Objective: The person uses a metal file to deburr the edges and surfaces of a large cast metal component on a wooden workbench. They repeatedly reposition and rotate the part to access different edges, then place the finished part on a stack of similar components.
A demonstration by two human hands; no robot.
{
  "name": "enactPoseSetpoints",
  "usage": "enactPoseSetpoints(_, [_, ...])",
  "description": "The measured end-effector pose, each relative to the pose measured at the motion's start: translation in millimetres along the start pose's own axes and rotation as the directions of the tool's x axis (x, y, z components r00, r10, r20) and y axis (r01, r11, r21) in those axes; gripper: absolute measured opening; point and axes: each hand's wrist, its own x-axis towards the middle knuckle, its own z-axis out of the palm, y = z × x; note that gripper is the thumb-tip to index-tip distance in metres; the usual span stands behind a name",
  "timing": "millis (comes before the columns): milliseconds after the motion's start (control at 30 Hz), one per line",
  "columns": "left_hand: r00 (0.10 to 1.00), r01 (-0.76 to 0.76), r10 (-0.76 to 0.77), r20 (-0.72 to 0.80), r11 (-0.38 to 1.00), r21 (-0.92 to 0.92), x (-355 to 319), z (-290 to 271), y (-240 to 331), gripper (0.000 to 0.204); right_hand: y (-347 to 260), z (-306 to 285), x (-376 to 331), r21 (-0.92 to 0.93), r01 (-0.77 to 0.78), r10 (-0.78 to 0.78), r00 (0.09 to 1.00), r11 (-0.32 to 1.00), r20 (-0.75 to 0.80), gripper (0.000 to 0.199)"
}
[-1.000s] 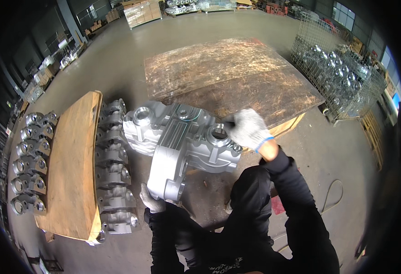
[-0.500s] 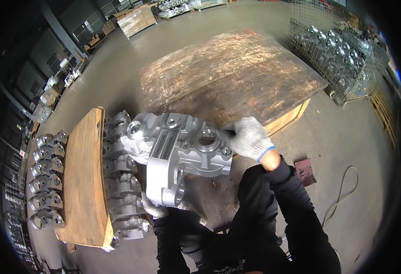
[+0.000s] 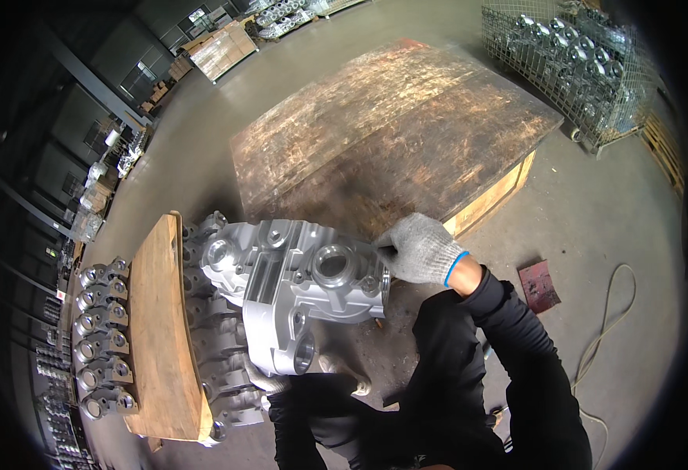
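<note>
A large silver-grey metal casting (image 3: 277,305), with round bored openings and a ribbed slot, lies tilted in front of me. My left hand (image 3: 265,377), in a pale knit glove, grips it at its lower left end, partly hidden beneath it. At the casting's right end is my right hand (image 3: 424,249), in a grey-white glove with a blue cuff edge. Its fingers are curled together by the upper edge, with a dark spot between them; what they hold cannot be made out. The casting hides what supports it.
Similar castings (image 3: 226,368) stand in a row beside a wooden board (image 3: 156,329), with more castings (image 3: 101,345) left of it. Ahead lies a worn wooden platform (image 3: 383,133). A wire cage (image 3: 567,63) of metal parts, a maroon piece (image 3: 539,286) and a cord (image 3: 594,345) are to the right.
The view has shifted, so the casting and the board sit lower in the picture. My right hand stays at the casting's right end, its fingers slightly lower against it. The left grip looks the same.
</note>
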Motion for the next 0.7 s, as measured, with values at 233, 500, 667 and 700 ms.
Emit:
enactPoseSetpoints(233, [0.997,0.061,-0.062,-0.051,0.998,-0.016,-3.8,10.2,8.4,0.052,8.2,6.5,-1.3,-0.036,0.056,-0.057,0.998,0.998,-0.021,0.026])
enactPoseSetpoints(500, [0.988,0.139,-0.142,-0.059,0.989,-0.050,-8.7,21.7,12.3,0.053,25.9,-18.0,-29.9,0.130,0.036,-0.013,0.984,0.991,-0.177,0.017])
enactPoseSetpoints(667, [0.993,0.026,-0.027,-0.116,1.000,-0.007,-6.3,5.0,-1.9,0.026,2.3,-9.2,-11.1,0.184,0.133,-0.037,0.892,0.974,-0.450,0.016])
enactPoseSetpoints(700, [0.995,0.018,-0.021,-0.094,0.999,-0.034,-5.3,0.2,-6.9,0.024,-9.5,-1.5,1.7,0.154,0.189,-0.083,0.848,0.970,-0.523,0.016])
